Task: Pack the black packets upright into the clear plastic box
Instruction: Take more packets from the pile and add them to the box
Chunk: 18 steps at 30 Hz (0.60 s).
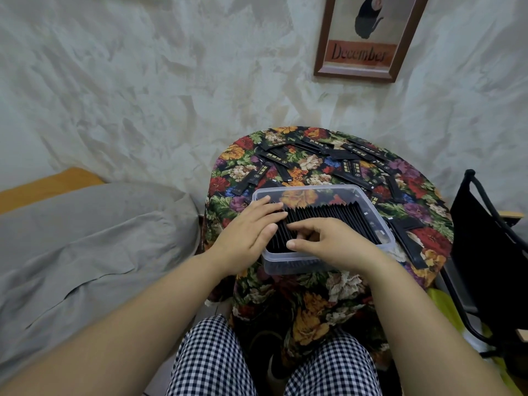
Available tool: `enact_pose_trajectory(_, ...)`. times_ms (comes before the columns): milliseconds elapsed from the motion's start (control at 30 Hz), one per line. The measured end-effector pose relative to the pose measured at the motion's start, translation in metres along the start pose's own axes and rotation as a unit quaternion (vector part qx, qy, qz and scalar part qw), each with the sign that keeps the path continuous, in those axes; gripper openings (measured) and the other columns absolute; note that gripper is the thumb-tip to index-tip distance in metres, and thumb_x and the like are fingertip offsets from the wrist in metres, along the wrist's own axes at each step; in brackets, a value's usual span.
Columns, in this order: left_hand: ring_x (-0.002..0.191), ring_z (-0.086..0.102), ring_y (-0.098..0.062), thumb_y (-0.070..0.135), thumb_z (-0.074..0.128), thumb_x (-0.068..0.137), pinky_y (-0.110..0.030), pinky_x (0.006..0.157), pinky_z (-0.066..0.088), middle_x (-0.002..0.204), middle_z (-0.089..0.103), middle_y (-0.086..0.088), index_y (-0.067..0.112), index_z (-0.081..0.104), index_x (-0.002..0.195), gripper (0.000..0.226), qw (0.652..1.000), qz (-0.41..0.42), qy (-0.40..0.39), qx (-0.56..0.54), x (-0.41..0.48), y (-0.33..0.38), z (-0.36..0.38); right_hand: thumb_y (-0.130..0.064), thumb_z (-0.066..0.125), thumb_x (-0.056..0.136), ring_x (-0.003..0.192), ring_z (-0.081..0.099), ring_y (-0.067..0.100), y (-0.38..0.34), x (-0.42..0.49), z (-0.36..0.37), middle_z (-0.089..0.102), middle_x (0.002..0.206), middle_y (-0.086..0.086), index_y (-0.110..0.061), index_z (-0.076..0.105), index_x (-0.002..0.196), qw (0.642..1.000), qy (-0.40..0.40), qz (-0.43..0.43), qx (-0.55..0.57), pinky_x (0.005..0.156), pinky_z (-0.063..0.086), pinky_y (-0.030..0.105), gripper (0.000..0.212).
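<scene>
Seemingly upright, black packets (328, 214) fill clear box (285, 264).

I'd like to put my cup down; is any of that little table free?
Bare cloth lies left of the clear box, out to the table's edge, and the box's far end is unfilled. Loose packets crowd the far side and the right.
</scene>
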<state>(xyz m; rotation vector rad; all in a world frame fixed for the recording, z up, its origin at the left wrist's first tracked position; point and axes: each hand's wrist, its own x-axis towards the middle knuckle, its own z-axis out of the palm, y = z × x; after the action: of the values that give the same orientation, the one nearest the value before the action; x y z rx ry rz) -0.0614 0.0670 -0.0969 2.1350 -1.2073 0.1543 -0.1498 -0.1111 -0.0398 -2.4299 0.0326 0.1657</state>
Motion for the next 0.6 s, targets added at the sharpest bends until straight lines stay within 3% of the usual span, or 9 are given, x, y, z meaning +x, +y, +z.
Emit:
enact_pose_trajectory(100, 0.14, 0.017, -0.005, 0.059, 0.008, 0.095, -0.014, 0.114, 0.003, 0.139, 0.036, 0.014, 0.017, 0.05, 0.135, 0.072, 1.0, 0.0, 0.018, -0.016, 0.0, -0.002, 0.004, -0.048, 0.065, 0.083, 0.081, 0.053, -0.003, -0.001, -0.006, -0.005, 0.058, 0.092, -0.018, -0.028, 0.056, 0.13, 0.999, -0.004, 0.006, -0.033, 0.072, 0.042, 0.015, 0.052)
enact_pose_trajectory(367, 0.139, 0.021, -0.011, 0.052, 0.012, 0.099, -0.019, 0.116, 0.008, 0.138, 0.045, 0.006, 0.014, 0.056, 0.127, 0.065, 0.998, 0.014, 0.056, -0.036, -0.001, -0.002, 0.009, -0.052, 0.071, 0.075, 0.079, 0.051, 0.002, 0.005, -0.005, 0.001, 0.055, 0.093, -0.019, -0.033, 0.054, 0.131, 0.995, 0.007, -0.042, -0.093, 0.078, 0.049, 0.031, 0.062)
enact_pose_trajectory(500, 0.142, 0.018, -0.013, 0.046, 0.014, 0.1, -0.03, 0.118, 0.009, 0.141, 0.045, 0.004, 0.012, 0.058, 0.122, 0.06, 0.998, 0.045, 0.042, 0.006, 0.001, -0.008, 0.007, -0.055, 0.07, 0.073, 0.076, 0.051, 0.001, 0.01, 0.001, 0.001, 0.057, 0.092, -0.019, -0.034, 0.056, 0.129, 0.993, 0.011, -0.064, -0.096, 0.074, 0.049, 0.029, 0.061)
enact_pose_trajectory(600, 0.139, 0.026, -0.016, 0.045, 0.014, 0.1, -0.034, 0.117, 0.01, 0.134, 0.054, -0.003, 0.009, 0.059, 0.119, 0.06, 0.998, 0.055, 0.032, 0.021, 0.007, -0.017, 0.001, -0.056, 0.071, 0.072, 0.075, 0.05, -0.002, 0.01, 0.011, 0.0, 0.057, 0.091, -0.02, -0.035, 0.058, 0.128, 0.992, 0.021, -0.079, -0.1, 0.07, 0.045, 0.023, 0.061)
